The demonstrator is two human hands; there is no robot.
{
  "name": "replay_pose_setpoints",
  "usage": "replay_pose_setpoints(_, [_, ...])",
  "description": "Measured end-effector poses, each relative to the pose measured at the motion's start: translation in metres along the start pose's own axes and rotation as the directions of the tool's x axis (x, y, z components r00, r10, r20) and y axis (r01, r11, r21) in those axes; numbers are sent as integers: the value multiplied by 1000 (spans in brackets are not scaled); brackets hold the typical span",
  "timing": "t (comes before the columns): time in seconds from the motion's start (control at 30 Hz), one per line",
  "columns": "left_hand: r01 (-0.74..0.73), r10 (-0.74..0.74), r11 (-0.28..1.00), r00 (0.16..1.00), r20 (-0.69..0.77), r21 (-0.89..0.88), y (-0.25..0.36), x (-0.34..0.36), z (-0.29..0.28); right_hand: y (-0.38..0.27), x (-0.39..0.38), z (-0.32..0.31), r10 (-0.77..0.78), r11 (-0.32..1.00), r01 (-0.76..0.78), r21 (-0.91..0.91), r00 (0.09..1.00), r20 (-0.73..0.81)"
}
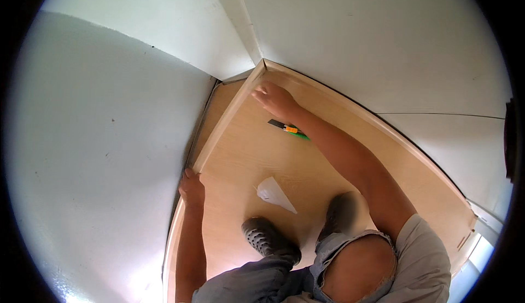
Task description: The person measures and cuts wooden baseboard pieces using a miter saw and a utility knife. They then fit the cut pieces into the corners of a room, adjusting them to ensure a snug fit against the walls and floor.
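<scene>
Two bare hands on a wooden frame over a pale plywood panel; clock read from view centre. Left hand at 8 o'clock, fingers closed round the left wooden edge strip, which runs from the corner at 12 down to 7. Right hand at 12, just below that corner, fingers curled in and slightly blurred, right beside the same strip; can't tell if they pinch it or only touch. Right wooden edge strip runs 12 to 4 along the white wall panel. Box cutter, green and orange with dark blade out, lies on the plywood near centre at 2, partly under the right forearm. White paper scrap at 6, flat on the plywood. Dark perforated clog at 6, below the scrap.
</scene>
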State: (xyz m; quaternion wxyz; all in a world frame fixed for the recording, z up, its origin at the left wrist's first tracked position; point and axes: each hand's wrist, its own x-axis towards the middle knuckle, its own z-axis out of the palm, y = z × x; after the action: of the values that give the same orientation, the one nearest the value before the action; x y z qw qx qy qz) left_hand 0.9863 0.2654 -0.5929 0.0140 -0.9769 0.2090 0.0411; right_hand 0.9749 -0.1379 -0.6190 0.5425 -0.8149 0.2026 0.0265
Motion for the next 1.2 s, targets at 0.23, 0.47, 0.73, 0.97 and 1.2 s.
replay_pose_setpoints(0.23, [26,-25,999,1000,16,-41,-12,-2,8,59,-163,-90,-101,893,-137,-428,867,-488])
replay_pose_setpoints(0.47, [75,-55,987,989,137,-141,-9,0,-3,116,-262,-181,-175,598,-427,-678,756,-631])
replay_pose_setpoints(0.73, [-11,22,996,993,115,-93,-11,-2,-1,138,-248,-184,-195,545,-453,-706,750,-632])
replay_pose_setpoints(0.97, [6,14,987,992,122,-163,-10,-8,5,144,-247,-185,-266,552,-398,-732,749,-607])
replay_pose_setpoints(1.2, [32,-10,992,983,182,-119,-14,-9,5,143,-246,-181,-263,566,-413,-714,730,-631])
